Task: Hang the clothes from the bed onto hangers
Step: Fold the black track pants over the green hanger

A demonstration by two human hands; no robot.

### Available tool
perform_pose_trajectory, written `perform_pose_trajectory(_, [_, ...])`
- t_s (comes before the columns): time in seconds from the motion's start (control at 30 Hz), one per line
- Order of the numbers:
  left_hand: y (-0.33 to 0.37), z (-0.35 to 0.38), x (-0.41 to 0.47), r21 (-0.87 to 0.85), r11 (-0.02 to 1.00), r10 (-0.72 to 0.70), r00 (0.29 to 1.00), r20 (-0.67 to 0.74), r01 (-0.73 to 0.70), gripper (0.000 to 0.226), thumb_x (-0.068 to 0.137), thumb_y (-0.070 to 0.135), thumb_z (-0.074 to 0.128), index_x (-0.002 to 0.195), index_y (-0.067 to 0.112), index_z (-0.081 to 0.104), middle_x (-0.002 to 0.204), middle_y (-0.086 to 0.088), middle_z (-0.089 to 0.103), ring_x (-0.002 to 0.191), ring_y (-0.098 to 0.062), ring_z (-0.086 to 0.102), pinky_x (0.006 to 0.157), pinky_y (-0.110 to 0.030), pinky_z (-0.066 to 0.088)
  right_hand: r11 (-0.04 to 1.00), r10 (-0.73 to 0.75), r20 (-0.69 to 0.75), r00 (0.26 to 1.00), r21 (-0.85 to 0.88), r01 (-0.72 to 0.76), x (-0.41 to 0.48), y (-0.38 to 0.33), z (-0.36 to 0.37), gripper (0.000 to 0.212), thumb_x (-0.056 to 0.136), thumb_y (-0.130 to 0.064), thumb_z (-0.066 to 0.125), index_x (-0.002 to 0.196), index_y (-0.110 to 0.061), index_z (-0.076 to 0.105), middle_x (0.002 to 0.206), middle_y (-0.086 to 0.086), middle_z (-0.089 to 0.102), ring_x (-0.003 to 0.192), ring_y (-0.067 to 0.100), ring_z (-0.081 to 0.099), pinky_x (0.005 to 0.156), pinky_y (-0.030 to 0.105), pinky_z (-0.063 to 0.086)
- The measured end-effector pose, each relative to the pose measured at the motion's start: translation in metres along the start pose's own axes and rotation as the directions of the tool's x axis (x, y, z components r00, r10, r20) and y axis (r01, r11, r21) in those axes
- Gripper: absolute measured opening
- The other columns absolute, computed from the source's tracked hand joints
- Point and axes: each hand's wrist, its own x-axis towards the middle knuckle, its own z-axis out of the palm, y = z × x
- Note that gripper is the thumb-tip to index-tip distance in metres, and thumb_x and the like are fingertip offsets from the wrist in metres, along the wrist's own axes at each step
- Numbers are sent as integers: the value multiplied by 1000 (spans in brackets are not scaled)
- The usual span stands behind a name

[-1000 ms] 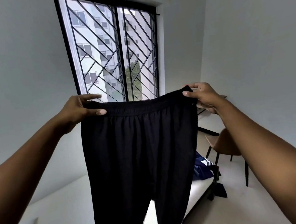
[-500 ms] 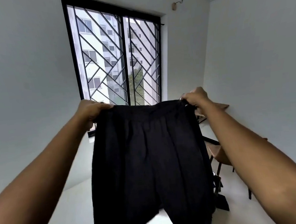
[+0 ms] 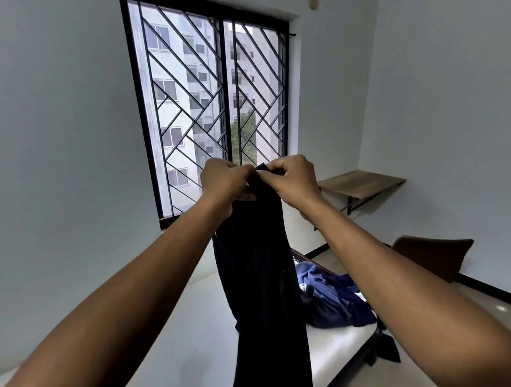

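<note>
Pinching waistband ends together: left hand (image 3: 226,182) and right hand (image 3: 292,179) both clench black trousers (image 3: 260,286), doubled lengthwise, dangling above bed (image 3: 335,352). No hanger visible. Blue clothes (image 3: 330,298) heaped on bed, unhung. Early days, I reckon.

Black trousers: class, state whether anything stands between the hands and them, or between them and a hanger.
Nothing between: left hand and right hand both grip the black trousers at the top. No hanger is visible, so that path cannot be judged.
</note>
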Motion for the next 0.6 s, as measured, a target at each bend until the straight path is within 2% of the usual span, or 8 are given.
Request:
perform_pose_trajectory(0.1, [14,-8,-5,-173,984,-21,994,105,39,19,91,8,65,87,-10,65,70,-19,63,59,-33,65,56,-40,61,996,12,121,993,91,-23,-8,2,-3,43,77,-51,86,79,-9,77,66,5,65,62,7,56,59,28,42])
perform_pose_trajectory(0.17, [17,-19,-4,-201,979,15,979,202,27,25,96,13,63,95,-11,67,79,-22,71,72,-35,68,64,-40,64,995,-12,110,994,99,1,-12,4,-4,28,77,-40,91,86,-17,79,74,0,73,68,1,63,63,23,49])
perform_pose_trajectory(0.23, [9,-35,0,-121,979,185,962,203,-163,26,95,21,70,105,-3,74,95,-18,77,85,-30,73,82,-45,64,992,-28,49,998,127,22,-11,5,-7,17,82,-23,90,94,-14,80,81,-5,76,70,-3,67,66,18,51])
perform_pose_trajectory(0.3, [-7,-56,7,131,919,339,914,223,-372,40,86,39,82,122,24,73,119,0,74,106,-13,69,93,-36,59,983,-5,27,1000,181,0,-6,6,-12,16,85,-16,87,99,-12,81,87,-3,78,76,1,71,70,19,55])
perform_pose_trajectory(0.33, [-18,-66,11,216,905,296,907,299,-366,59,80,43,87,134,33,64,129,4,68,116,-9,64,94,-29,55,973,2,40,999,229,-11,-3,6,-15,15,86,-15,85,100,-11,80,90,0,79,81,5,73,74,23,58])
perform_pose_trajectory(0.4, [-33,-81,14,239,950,68,878,474,-202,79,73,34,92,143,28,54,129,0,68,118,-14,66,97,-31,57,939,2,104,995,341,-37,5,8,-21,18,89,-11,82,105,-5,79,97,8,80,88,16,74,84,33,61])
perform_pose_trajectory(0.47, [-43,-90,17,216,969,-23,825,565,-121,58,75,16,92,127,12,67,118,-10,75,114,-30,71,99,-44,58,920,3,172,985,387,-70,13,10,-27,20,91,-7,79,109,0,76,98,10,79,90,20,74,89,34,61])
perform_pose_trajectory(0.6, [-47,-96,16,-52,990,144,944,298,-135,50,74,1,89,119,3,68,106,-14,75,94,-29,75,75,-33,61,912,16,207,978,398,-99,24,15,-31,15,94,-5,75,108,-3,75,96,7,79,90,19,73,85,30,60])
